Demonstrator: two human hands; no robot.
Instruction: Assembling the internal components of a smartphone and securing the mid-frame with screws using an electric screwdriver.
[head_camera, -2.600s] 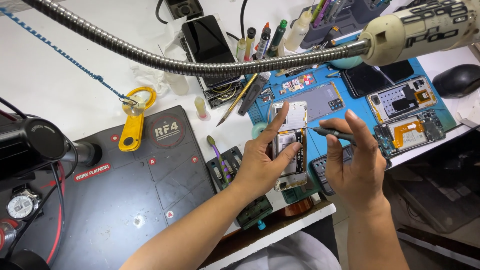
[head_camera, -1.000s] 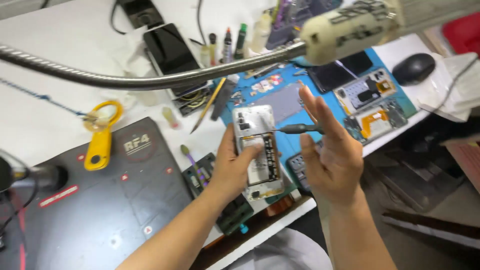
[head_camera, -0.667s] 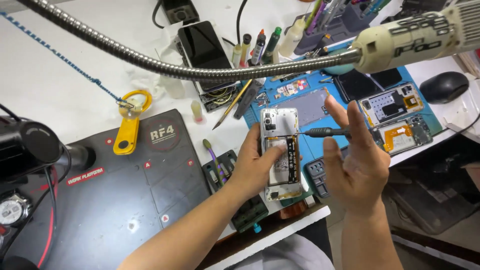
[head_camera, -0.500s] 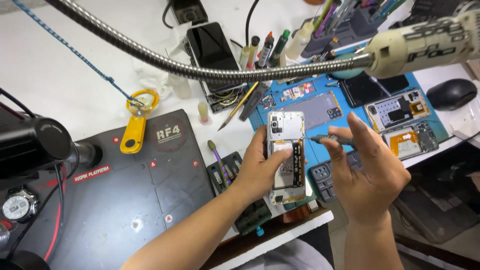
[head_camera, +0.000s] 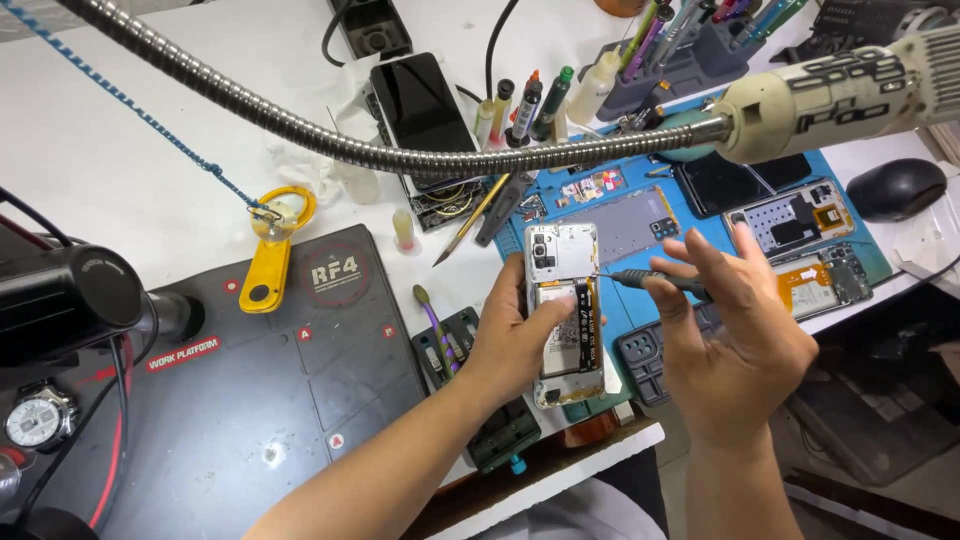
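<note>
**Opened phone being worked on above the blue mat**

Opened phone (head_camera: 566, 312), its back cover off and its boards and a dark cable strip showing, is being held upright above the front edge of the bench (head_camera: 150, 150). The left hand (head_camera: 512, 340) is grasping it from the left side, thumb lying across the exposed middle and fingers wrapped behind. The right hand (head_camera: 735, 335) is pinching a thin dark screwdriver (head_camera: 655, 282) between thumb and fingers, with the index and middle fingers raised; the tool's tip is pointing left and reaching the phone's right edge near its upper half.

Behind the phone, a blue work mat (head_camera: 640, 210) is carrying a grey back cover (head_camera: 625, 220) and two more stripped phone frames (head_camera: 790, 215). A black phone (head_camera: 422, 105) is lying face up further back, beside upright pens and small bottles. A flexible metal hose (head_camera: 330, 145) is crossing the view to a pale nozzle (head_camera: 840, 95) on the right. A dark work platform (head_camera: 250, 370) is sitting on the left, with a yellow tool (head_camera: 268, 265) resting at its top edge. A black mouse (head_camera: 895, 188) is lying at the far right.
</note>
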